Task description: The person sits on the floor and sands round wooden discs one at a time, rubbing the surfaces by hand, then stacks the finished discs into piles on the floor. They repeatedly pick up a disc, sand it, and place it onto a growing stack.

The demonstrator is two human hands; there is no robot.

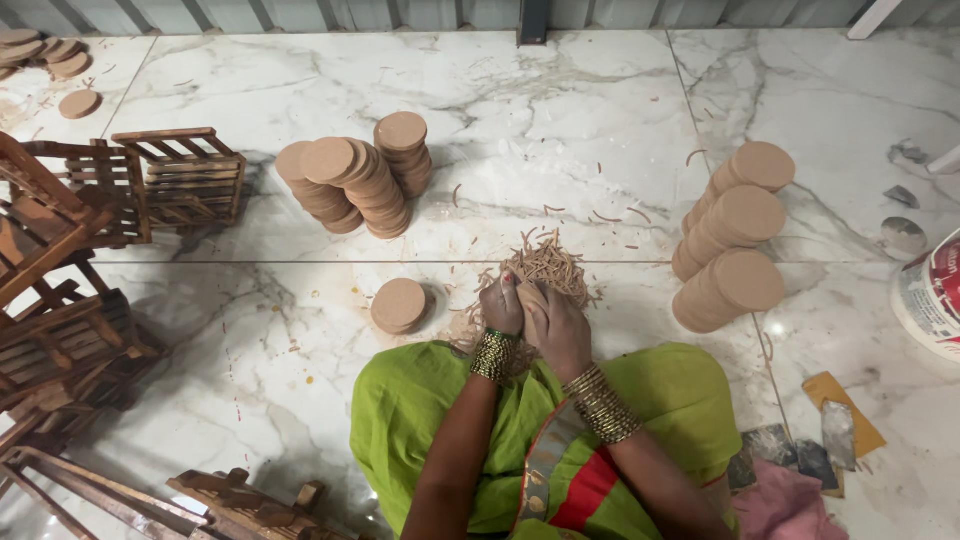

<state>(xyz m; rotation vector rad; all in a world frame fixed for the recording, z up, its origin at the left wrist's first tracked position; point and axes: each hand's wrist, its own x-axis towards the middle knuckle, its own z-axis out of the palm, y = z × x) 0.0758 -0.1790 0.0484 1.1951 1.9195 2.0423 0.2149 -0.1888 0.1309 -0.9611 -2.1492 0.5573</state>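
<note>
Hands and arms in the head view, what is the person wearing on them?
Both forearms are bare, with no sleeves showing. The left hand has a stack of gold bangles with a green one at the wrist. The right hand has a wider stack of gold bangles on its wrist. Any rings cannot be made out.

One package showed — a round white tub [930, 296] with a red label band [944, 272], cut off by the right edge, standing on the marble floor [560, 110] beside flat tan sachets [840, 420].
</note>
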